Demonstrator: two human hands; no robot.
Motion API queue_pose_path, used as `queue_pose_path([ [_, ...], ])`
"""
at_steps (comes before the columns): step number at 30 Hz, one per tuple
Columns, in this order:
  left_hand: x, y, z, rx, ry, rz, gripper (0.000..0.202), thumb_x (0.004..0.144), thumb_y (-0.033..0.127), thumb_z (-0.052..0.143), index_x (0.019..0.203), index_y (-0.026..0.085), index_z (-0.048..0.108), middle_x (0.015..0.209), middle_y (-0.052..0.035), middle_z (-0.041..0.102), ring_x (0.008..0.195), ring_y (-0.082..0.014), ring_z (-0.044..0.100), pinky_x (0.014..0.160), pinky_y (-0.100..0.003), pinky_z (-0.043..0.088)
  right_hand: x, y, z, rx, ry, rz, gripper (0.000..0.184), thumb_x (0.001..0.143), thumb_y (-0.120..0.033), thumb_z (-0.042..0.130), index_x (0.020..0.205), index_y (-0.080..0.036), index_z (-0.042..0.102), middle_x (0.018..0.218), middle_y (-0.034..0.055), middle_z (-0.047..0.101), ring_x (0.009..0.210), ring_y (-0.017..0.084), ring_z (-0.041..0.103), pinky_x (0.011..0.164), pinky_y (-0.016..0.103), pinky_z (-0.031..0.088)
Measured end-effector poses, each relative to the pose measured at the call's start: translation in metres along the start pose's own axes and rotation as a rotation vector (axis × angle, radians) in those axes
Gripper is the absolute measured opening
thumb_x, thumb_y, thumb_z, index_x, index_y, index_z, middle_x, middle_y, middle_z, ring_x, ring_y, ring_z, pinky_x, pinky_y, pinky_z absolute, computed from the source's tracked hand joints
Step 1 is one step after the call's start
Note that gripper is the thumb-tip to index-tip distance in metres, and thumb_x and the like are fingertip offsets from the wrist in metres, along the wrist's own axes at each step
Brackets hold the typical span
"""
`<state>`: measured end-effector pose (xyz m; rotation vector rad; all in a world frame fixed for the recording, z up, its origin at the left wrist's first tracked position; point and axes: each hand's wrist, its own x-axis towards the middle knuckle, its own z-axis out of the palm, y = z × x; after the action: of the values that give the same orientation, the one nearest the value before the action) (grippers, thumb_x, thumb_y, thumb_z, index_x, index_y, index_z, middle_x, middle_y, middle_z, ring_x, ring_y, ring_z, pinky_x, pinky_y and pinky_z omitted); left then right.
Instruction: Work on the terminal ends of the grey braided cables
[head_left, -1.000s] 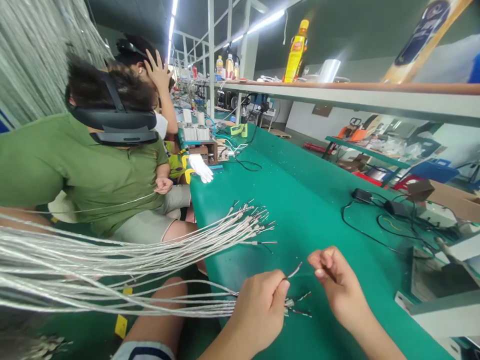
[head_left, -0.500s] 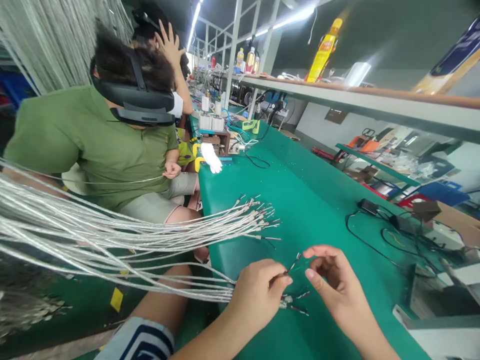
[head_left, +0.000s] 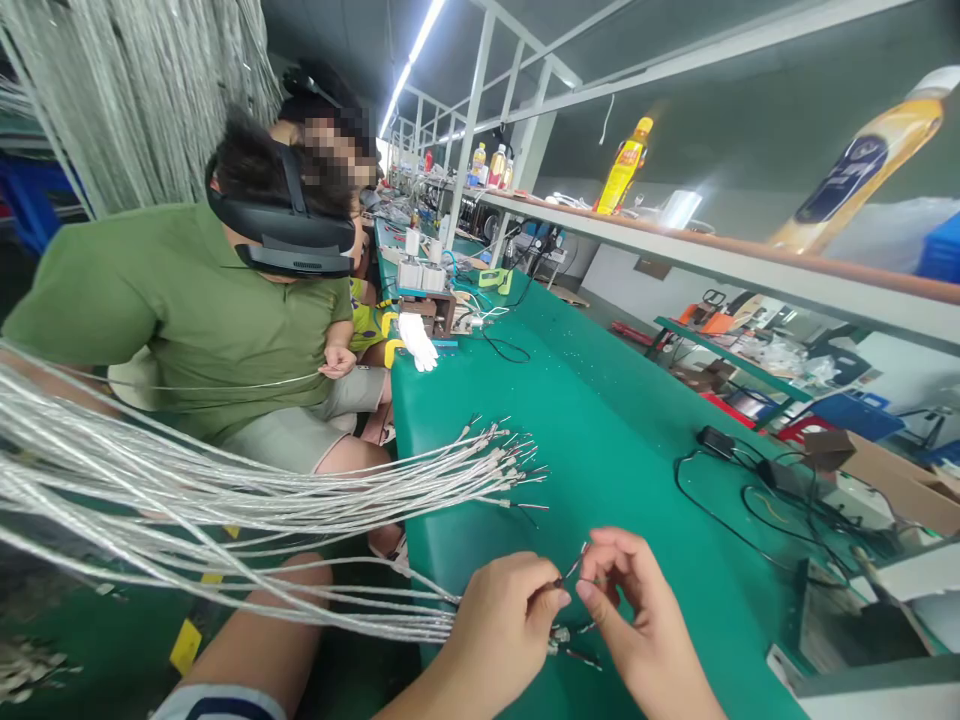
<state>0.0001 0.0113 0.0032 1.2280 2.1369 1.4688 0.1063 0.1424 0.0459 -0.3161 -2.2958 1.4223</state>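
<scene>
My left hand [head_left: 504, 625] is closed around a white cable near its stripped end, and thin wires [head_left: 574, 563] poke out past the thumb and forefinger. My right hand [head_left: 637, 612] has curled fingers at those wires; its thumb and fingers seem to pinch a dark strand, though the contact is small. Under my hands lie more stripped cable ends [head_left: 579, 657], partly covered. A few white cables [head_left: 390, 612] run from the left into the area behind my left hand. Farther back, a larger bundle of white cables [head_left: 420, 485] ends in bare wires on the green table [head_left: 600, 420].
A person in a green shirt [head_left: 172, 290] and a headset sits at the left, holding a thin cable. A white glove [head_left: 418, 340] lies by a small machine [head_left: 424, 290]. Black adapters and cords [head_left: 720, 443] are at right. Bottles [head_left: 624, 168] stand on a shelf [head_left: 675, 240] above.
My right hand has moved in to the wire tips held by my left hand, and its fingers have closed in. The camera view has shifted slightly.
</scene>
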Motion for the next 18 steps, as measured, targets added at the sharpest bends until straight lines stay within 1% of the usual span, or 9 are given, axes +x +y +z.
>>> queue_pose_path([
  [3, 0.0, 0.002, 0.0, 0.004, 0.01, 0.003, 0.026, 0.089, 0.023, 0.054, 0.066, 0.019, 0.042, 0.069, 0.0039, 0.048, 0.066, -0.009, 0.042, 0.059, -0.024, 0.023, -0.001, 0.001, 0.003, -0.052, -0.028, -0.037, 0.029, 0.1, -0.032, 0.049, 0.126, -0.027, 0.037, 0.094, 0.0037, 0.057, 0.086, 0.02, 0.055, 0.073, 0.032, 0.045],
  [5, 0.0, 0.001, 0.0, 0.019, 0.008, 0.002, 0.025, 0.088, 0.022, 0.054, 0.067, 0.019, 0.042, 0.069, 0.0038, 0.049, 0.067, -0.0093, 0.043, 0.06, -0.024, 0.024, -0.003, 0.003, 0.007, -0.068, -0.026, -0.029, 0.029, 0.101, -0.032, 0.046, 0.127, -0.027, 0.036, 0.097, 0.0048, 0.056, 0.091, 0.021, 0.056, 0.076, 0.032, 0.045],
  [8, -0.001, 0.001, 0.0, 0.034, -0.004, 0.005, 0.021, 0.09, 0.021, 0.051, 0.07, 0.02, 0.045, 0.072, 0.0033, 0.052, 0.07, -0.0099, 0.047, 0.06, -0.024, 0.025, -0.005, 0.003, 0.014, -0.068, -0.01, -0.009, 0.029, 0.101, -0.032, 0.044, 0.129, -0.027, 0.035, 0.097, 0.0046, 0.055, 0.088, 0.02, 0.056, 0.075, 0.032, 0.046],
  [11, -0.002, 0.001, 0.0, 0.043, -0.01, 0.019, 0.02, 0.091, 0.021, 0.047, 0.072, 0.021, 0.048, 0.074, 0.0025, 0.053, 0.071, -0.0106, 0.048, 0.061, -0.023, 0.027, -0.006, 0.0, 0.019, -0.09, 0.002, 0.002, 0.032, 0.1, -0.031, 0.047, 0.13, -0.028, 0.036, 0.096, 0.0037, 0.054, 0.085, 0.02, 0.055, 0.074, 0.032, 0.047],
  [14, -0.001, 0.002, 0.0, 0.044, -0.018, 0.012, 0.022, 0.092, 0.022, 0.046, 0.07, 0.02, 0.046, 0.072, 0.0026, 0.051, 0.069, -0.0106, 0.046, 0.061, -0.023, 0.026, -0.006, 0.0, 0.022, -0.067, 0.033, 0.002, 0.035, 0.099, -0.031, 0.048, 0.131, -0.029, 0.033, 0.094, 0.003, 0.053, 0.084, 0.02, 0.055, 0.074, 0.032, 0.047],
  [18, -0.001, 0.003, 0.0, 0.035, -0.032, -0.002, 0.023, 0.09, 0.022, 0.051, 0.068, 0.02, 0.045, 0.07, 0.0037, 0.05, 0.068, -0.0097, 0.046, 0.06, -0.023, 0.024, -0.006, 0.005, 0.024, 0.03, 0.13, 0.036, 0.033, 0.099, -0.031, 0.045, 0.129, -0.03, 0.032, 0.095, 0.0032, 0.054, 0.083, 0.019, 0.056, 0.074, 0.032, 0.047],
])
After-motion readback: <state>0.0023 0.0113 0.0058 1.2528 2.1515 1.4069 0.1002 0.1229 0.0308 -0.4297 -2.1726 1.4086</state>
